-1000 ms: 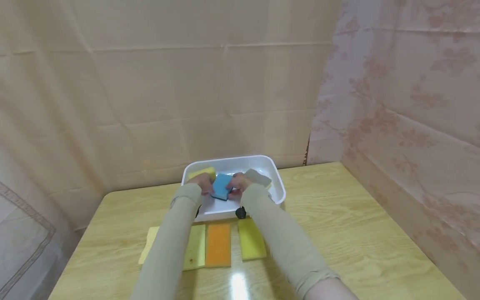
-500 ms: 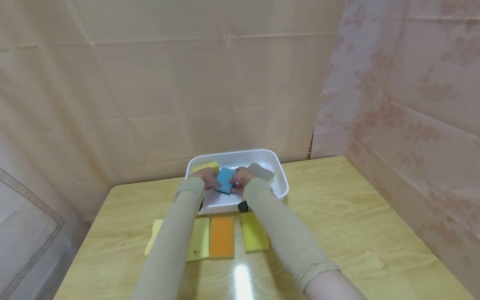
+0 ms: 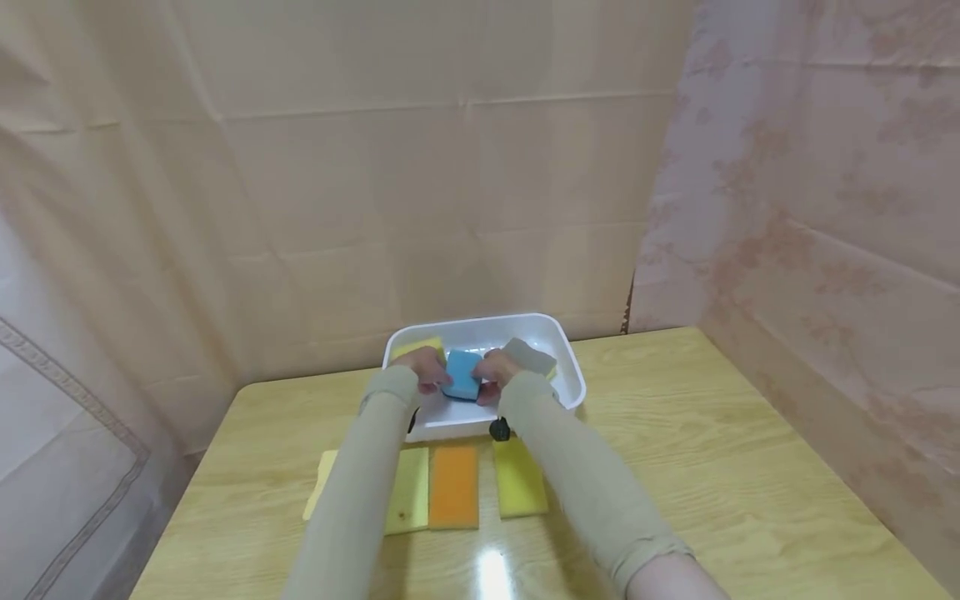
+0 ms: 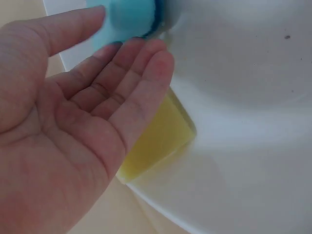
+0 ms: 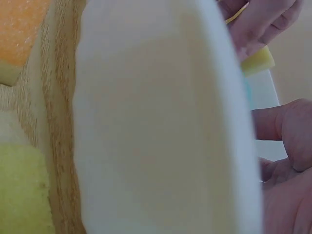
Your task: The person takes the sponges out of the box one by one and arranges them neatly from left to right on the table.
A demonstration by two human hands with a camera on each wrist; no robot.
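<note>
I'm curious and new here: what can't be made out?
- Left wrist view: blue block-shaped sponge, cut off by the top edge.
- Right wrist view: most of that sponge, behind the white oblong plastic tray.
- Head view: whether the flat pale-yellow foam is one piece; the beige fabric left sleeve crosses it.

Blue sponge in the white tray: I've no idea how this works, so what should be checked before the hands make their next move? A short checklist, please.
1. Left hand on the blue sponge: ok, at its left side.
2. Right hand on it too: ok, at its right side.
3. Sponge's upper face uncovered: ok, nothing lies on it.
4. Sponge lifted off the floor of the white tray: cannot tell; the head view does not settle it.
5. Tray free of other sponges: not ok; a yellow sponge lies at the left and a gray-topped sponge at the right.
6. Tray standing on the table: ok.
</note>
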